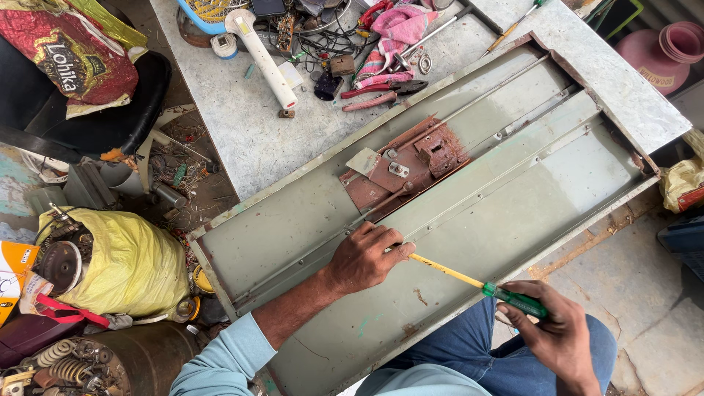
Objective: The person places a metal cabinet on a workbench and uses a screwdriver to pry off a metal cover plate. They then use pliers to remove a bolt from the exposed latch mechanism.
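A long grey-green metal door panel (557,183) lies diagonally across a grey table and my lap, inner side up. A rusty lock mechanism (414,165) with long rods sits at its middle. My left hand (364,257) rests on the panel's central rib, fingers pinching the tip of a screwdriver (477,282). My right hand (559,334) grips its green handle just off the panel's near edge; the yellow shaft runs between both hands.
Red-handled pliers (378,92), a pink cloth (400,29), a white tube (262,59) and tangled wires lie on the table (249,132) beyond the panel. A yellow sack (128,264), springs and scrap sit on the floor at left. A pink pot (660,48) stands far right.
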